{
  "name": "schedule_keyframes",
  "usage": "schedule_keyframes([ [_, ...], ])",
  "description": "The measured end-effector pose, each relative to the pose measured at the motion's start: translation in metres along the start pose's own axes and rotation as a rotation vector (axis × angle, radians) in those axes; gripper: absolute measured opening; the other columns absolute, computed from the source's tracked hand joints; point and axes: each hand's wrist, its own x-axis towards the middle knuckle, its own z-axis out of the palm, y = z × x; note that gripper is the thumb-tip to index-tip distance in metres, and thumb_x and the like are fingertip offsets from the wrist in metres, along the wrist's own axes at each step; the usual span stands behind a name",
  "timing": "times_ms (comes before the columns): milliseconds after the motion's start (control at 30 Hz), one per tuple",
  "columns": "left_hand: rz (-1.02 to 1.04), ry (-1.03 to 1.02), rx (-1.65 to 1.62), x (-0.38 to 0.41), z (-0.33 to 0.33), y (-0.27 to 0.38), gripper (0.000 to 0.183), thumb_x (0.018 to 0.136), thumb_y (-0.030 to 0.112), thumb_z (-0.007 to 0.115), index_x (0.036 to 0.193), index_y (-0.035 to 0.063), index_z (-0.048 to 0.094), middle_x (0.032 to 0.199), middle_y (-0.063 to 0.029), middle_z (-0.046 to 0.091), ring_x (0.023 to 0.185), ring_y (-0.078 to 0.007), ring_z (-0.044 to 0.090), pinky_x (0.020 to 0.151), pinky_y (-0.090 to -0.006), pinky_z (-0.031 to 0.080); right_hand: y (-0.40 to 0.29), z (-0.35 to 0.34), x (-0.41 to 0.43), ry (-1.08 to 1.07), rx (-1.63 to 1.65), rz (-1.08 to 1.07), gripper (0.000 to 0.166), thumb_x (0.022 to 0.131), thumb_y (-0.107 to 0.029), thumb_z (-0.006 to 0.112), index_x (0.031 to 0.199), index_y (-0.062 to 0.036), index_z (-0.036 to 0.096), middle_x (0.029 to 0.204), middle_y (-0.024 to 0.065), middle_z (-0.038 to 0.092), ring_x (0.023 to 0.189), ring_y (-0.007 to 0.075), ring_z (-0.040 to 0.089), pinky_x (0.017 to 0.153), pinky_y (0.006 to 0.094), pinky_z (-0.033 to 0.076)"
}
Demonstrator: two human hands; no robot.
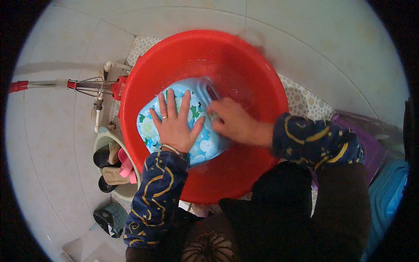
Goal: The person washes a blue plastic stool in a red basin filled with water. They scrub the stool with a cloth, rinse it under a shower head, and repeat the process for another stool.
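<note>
A large red plastic basin (209, 185) is in front of me, with a wet sheen inside. In it a light-blue plastic container (206, 147) printed with white flowers and green leaves lies with a broad face up. Flat on that face rests my left hand (176, 126), fingers spread, a ring on one of them and a bracelet at the wrist. My right hand (234, 121) has its fingers curled at the container's right side, near a raised rim with a dark slot (212, 92). Motion blur hides whether it holds anything.
At the left stand a mop handle (42, 84) with red fittings and a white water pipe (97, 119). A pale tub (129, 193) holds footwear; below it is a small lined bin (111, 216). Purple (376, 157) and blue plasticware (379, 209) sit at the right. Tiled walls surround the basin.
</note>
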Motion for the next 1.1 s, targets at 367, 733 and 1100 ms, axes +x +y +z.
schedule_keyframes([
  [367,-0.007,0.027,-0.017,-0.001,0.007,-0.005,0.071,0.077,0.05,0.058,0.14,0.0265,0.036,0.149,-0.0155,0.023,0.14,-0.0357,0.013,0.106,-0.0633,0.007,0.006,0.002,-0.029,-0.498,0.166,0.694,0.018,0.083,-0.012,0.054,0.097,0.0002,0.053,0.094,0.021,0.061,0.086,0.0368,0.061,0.074,0.042,0.05],
  [733,-0.008,0.013,-0.034,-0.001,0.007,-0.005,0.069,0.079,0.053,0.056,0.14,0.028,0.035,0.149,-0.0149,0.023,0.14,-0.0351,0.012,0.107,-0.062,0.005,0.169,0.111,-0.063,-0.725,-0.322,0.237,0.028,0.084,-0.022,0.054,0.098,-0.001,0.066,0.102,0.0192,0.064,0.095,0.0333,0.061,0.08,0.045,0.05],
  [1100,0.016,0.013,0.008,-0.001,0.001,-0.002,0.068,0.081,0.048,0.054,0.141,0.022,0.035,0.149,-0.0163,0.023,0.138,-0.0371,0.016,0.105,-0.062,0.01,0.062,0.028,0.023,0.042,0.243,0.846,0.028,0.09,-0.02,0.052,0.11,-0.0017,0.058,0.104,0.0202,0.061,0.096,0.0324,0.059,0.082,0.0423,0.048],
])
